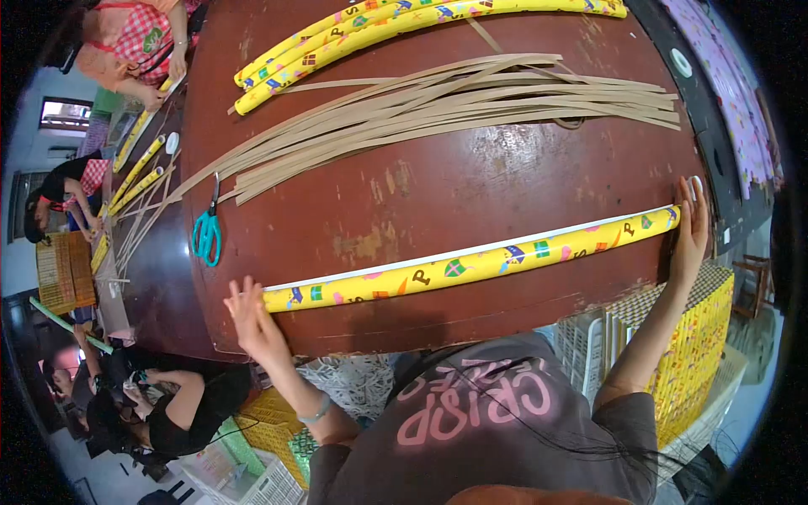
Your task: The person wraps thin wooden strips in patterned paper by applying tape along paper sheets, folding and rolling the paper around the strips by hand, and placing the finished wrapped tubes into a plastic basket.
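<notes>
A yellow printed roll of wrapping paper [471,265] lies across the table in front of me, with a white strip along its far edge. My left hand [255,320] is at its left end, fingers stretched and spread. At the right end, my right hand [692,231] stands with fingers extended flat against the roll's end. A small white ring [695,187] shows at the right fingertips; whether it is touched I cannot tell. Teal-handled scissors [207,231] lie beyond my left hand.
Long tan strips [454,105] lie in a loose bundle across the brown table [370,185]. Several yellow rolls [421,29] rest behind them. A white tape roll [681,63] sits at the far right. Co-workers handle similar rolls at left. Crates of wrapped rolls [690,353] stand at right.
</notes>
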`<state>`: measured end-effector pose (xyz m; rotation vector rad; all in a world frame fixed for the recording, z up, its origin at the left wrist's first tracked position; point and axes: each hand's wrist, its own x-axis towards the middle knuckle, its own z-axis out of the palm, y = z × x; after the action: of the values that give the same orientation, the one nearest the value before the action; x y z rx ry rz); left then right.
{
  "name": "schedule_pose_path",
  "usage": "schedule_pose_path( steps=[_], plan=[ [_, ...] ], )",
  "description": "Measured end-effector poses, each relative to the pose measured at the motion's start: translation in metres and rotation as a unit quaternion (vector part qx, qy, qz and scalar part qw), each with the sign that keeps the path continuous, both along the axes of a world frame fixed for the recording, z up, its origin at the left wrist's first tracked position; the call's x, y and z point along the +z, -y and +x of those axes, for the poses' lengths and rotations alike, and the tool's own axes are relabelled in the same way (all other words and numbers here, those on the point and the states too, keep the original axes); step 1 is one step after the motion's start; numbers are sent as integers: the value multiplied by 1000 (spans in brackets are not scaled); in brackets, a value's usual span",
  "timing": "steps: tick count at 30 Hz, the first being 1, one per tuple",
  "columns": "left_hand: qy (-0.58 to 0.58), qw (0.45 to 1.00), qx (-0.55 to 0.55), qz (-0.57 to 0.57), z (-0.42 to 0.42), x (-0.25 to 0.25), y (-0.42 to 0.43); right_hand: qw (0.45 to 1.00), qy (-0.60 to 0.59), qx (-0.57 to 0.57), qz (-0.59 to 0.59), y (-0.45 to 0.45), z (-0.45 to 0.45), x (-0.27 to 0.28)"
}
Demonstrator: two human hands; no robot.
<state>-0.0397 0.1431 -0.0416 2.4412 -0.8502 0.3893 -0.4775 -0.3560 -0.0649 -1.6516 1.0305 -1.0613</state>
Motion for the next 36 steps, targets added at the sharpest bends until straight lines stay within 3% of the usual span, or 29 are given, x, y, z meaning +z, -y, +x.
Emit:
schedule_pose_path(
  steps=[4,7,14,17,19,21,22,23,25,27,36],
  plan=[
    [0,975,-209,70,-36,12,51,1000,7,-3,1,1,1,-2],
    [11,966,-250,66,-57,20,86,999,-33,-18,-26,-1,5,2],
    [29,952,-303,32,-57,21,95,1000,16,-3,-3,2,-3,-4],
    [23,948,-316,19,-56,23,97,996,35,-36,-68,-5,8,0],
    [13,944,-329,5,-59,25,97,941,-169,-104,-274,-40,37,22],
    [5,942,-336,5,-61,26,95,946,-146,3,-290,-81,59,29],
    [2,943,-332,6,-63,25,94,912,-222,78,-337,-101,70,39],
    [-2,945,-327,7,-65,24,93,890,-208,166,-370,-112,81,36],
    [-7,946,-323,12,-67,27,91,857,-251,223,-392,-140,107,54],
    [-13,948,-319,15,-69,28,90,844,-296,261,-363,-150,116,57],
    [-27,950,-303,63,-68,33,91,853,-298,248,-349,-147,117,49]
  ],
)
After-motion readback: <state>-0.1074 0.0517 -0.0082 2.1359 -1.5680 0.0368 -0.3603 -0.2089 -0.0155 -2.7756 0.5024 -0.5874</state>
